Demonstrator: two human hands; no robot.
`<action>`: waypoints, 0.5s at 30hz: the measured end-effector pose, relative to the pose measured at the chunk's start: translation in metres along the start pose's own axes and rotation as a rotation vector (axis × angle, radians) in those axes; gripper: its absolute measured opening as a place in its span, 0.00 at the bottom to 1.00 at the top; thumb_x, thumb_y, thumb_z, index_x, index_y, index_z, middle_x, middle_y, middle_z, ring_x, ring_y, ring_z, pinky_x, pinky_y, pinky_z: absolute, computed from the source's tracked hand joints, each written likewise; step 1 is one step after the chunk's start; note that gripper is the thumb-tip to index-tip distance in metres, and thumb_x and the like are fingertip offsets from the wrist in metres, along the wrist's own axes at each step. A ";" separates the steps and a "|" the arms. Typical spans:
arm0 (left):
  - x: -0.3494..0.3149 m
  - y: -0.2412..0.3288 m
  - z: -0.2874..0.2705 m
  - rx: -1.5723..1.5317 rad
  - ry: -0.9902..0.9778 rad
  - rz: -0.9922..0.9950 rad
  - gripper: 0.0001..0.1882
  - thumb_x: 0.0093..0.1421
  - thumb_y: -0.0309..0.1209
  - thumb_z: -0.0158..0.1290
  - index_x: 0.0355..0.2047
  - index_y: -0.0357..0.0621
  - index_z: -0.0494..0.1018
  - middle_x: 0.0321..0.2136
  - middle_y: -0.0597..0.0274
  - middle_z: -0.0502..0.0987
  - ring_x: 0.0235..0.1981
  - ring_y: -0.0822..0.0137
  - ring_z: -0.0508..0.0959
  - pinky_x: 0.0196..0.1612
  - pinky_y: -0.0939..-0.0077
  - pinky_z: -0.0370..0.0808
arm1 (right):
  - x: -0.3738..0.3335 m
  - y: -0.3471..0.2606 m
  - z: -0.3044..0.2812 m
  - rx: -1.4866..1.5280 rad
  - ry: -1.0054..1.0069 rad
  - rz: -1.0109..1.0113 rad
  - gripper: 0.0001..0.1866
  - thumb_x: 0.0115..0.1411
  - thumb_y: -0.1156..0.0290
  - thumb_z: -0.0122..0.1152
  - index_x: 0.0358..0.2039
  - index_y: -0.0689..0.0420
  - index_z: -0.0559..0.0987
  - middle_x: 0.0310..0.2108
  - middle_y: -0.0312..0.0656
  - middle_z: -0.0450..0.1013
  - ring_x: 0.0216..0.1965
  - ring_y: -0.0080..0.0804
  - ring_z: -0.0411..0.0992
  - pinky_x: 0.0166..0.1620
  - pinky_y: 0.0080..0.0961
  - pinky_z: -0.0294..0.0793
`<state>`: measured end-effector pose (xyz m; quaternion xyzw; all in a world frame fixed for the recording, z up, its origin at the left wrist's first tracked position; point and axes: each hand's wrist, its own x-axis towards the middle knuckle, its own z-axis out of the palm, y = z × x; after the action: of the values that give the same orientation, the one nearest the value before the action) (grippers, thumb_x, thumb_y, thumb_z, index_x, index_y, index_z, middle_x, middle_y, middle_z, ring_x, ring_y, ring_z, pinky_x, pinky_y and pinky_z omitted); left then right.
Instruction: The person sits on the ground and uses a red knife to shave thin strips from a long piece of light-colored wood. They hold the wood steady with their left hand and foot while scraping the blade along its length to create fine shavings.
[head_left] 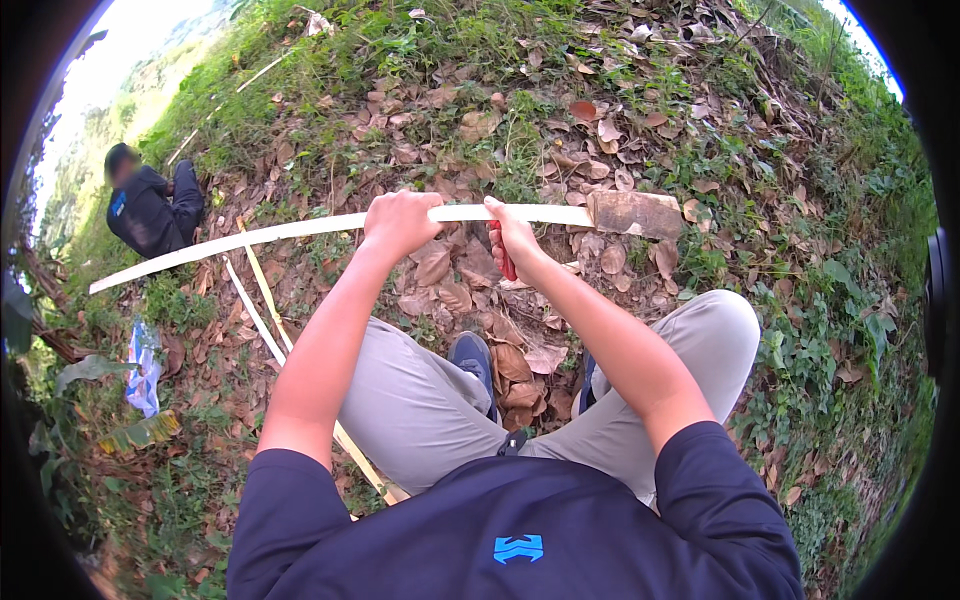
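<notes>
A long pale strip of split bamboo or wood (300, 228) runs crosswise in front of me, bowing down toward the left. My left hand (400, 222) is closed round it near its middle. My right hand (515, 243) is closed round the red handle (504, 255) of a tool, with the thumb up against the strip. The tool's working part cannot be made out. At the right, the strip's end meets a short brown block of wood (635, 215) lying on the leaves.
Two more pale strips (262, 320) lie on the ground at my left, passing beside my leg. A blue and white plastic bag (143, 368) is farther left. Another person in dark clothes (150, 205) sits at the far left. Dry leaves (520, 375) and green plants cover the slope.
</notes>
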<state>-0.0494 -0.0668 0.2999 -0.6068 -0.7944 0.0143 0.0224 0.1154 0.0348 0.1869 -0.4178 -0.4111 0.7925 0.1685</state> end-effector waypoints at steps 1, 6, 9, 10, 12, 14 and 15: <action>0.001 0.002 0.001 -0.022 0.014 0.003 0.12 0.58 0.47 0.58 0.38 0.61 0.84 0.31 0.57 0.84 0.36 0.54 0.85 0.39 0.57 0.81 | 0.000 0.002 -0.002 0.009 -0.003 0.020 0.26 0.64 0.38 0.59 0.26 0.47 0.68 0.16 0.27 0.60 0.13 0.21 0.58 0.18 0.26 0.59; 0.011 0.004 0.012 0.033 -0.005 0.109 0.14 0.58 0.49 0.60 0.40 0.62 0.84 0.32 0.56 0.85 0.36 0.54 0.85 0.41 0.56 0.80 | 0.003 0.008 -0.009 0.101 -0.009 0.047 0.28 0.59 0.37 0.63 0.29 0.51 0.71 0.16 0.29 0.60 0.14 0.22 0.59 0.19 0.26 0.60; 0.022 0.015 0.007 0.036 -0.094 0.152 0.12 0.58 0.46 0.60 0.40 0.61 0.84 0.32 0.56 0.85 0.36 0.53 0.85 0.41 0.56 0.80 | 0.004 0.013 -0.014 0.159 0.007 0.037 0.27 0.59 0.37 0.64 0.28 0.49 0.70 0.17 0.28 0.60 0.13 0.22 0.58 0.19 0.26 0.58; 0.027 0.020 0.003 0.043 -0.132 0.165 0.10 0.59 0.43 0.59 0.40 0.61 0.84 0.32 0.56 0.85 0.36 0.53 0.85 0.41 0.56 0.80 | 0.005 0.013 -0.016 0.185 0.017 0.027 0.27 0.58 0.37 0.65 0.28 0.49 0.70 0.17 0.28 0.60 0.13 0.22 0.57 0.19 0.26 0.58; 0.037 0.028 -0.003 0.076 -0.157 0.210 0.10 0.58 0.38 0.58 0.39 0.61 0.84 0.31 0.56 0.85 0.36 0.54 0.85 0.42 0.56 0.80 | 0.009 0.011 -0.021 0.244 0.028 0.040 0.27 0.57 0.38 0.66 0.27 0.48 0.70 0.17 0.27 0.60 0.13 0.22 0.57 0.19 0.26 0.58; 0.050 0.039 -0.009 0.126 -0.166 0.255 0.11 0.57 0.34 0.58 0.39 0.60 0.84 0.31 0.56 0.85 0.37 0.54 0.85 0.42 0.57 0.80 | 0.013 0.005 -0.029 0.323 0.016 0.067 0.26 0.56 0.39 0.68 0.26 0.47 0.70 0.19 0.27 0.60 0.14 0.21 0.57 0.19 0.26 0.58; 0.056 0.044 -0.012 0.158 -0.164 0.272 0.11 0.56 0.33 0.58 0.40 0.60 0.84 0.31 0.57 0.85 0.36 0.54 0.85 0.42 0.57 0.80 | 0.015 0.003 -0.032 0.334 0.025 0.069 0.26 0.56 0.39 0.69 0.26 0.47 0.71 0.19 0.27 0.60 0.14 0.21 0.57 0.19 0.26 0.58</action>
<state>-0.0209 -0.0015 0.3109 -0.7017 -0.7007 0.1289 0.0032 0.1320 0.0580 0.1665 -0.4077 -0.2567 0.8499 0.2134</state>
